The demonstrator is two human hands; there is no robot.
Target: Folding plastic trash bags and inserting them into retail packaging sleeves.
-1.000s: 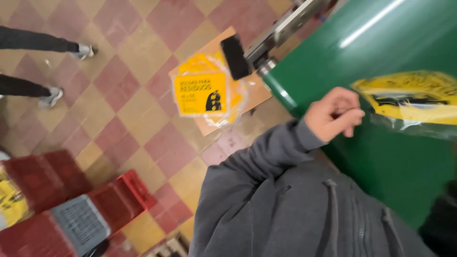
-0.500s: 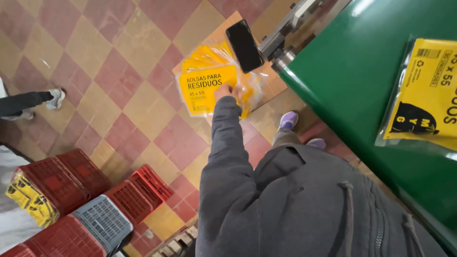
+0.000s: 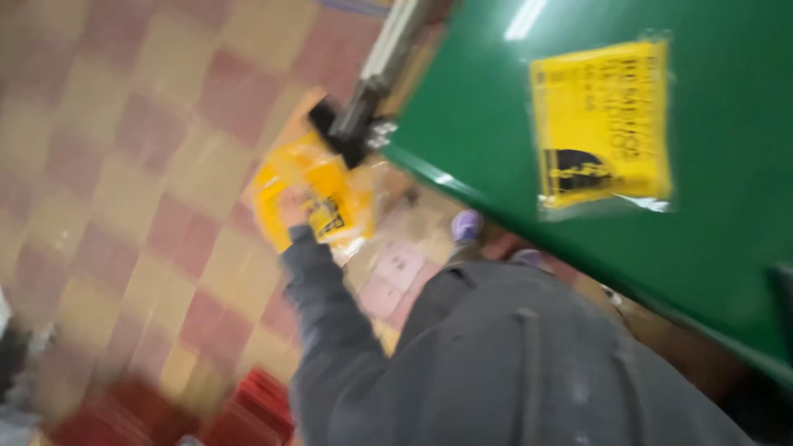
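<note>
Heavily blurred view, looking down past a grey jacket (image 3: 529, 363). Left hand (image 3: 295, 213) stretched far down at the end of a grey sleeve (image 3: 318, 289), resting against the near edge of a pile of yellow packets (image 3: 334, 194). Too smeared to tell whether the fingers are clamped on a packet or only laid on it. Right hand out of sight.

Pile low down at floor level, on what looks like a flat sheet of cardboard (image 3: 409, 227), just beside the foot of a metal post (image 3: 388, 49) with a black piece (image 3: 343, 132) at its base. Top packet yellow with a black figure printed on it, under clear wrap.

To the right, a green table (image 3: 727, 248) filling the upper corner, its edge running slantwise down the frame. On it, well apart from the hand, a single yellow packet (image 3: 599, 124) of the same kind, lying flat in clear plastic, black print towards its lower part.

Between table edge and jacket, a purple shoe (image 3: 467, 225) on the floor. Floor (image 3: 124, 165) tiled in red and yellow checks. Near the bottom edge, left of the jacket, red crates (image 3: 256, 405), only partly in frame and unsharp.
</note>
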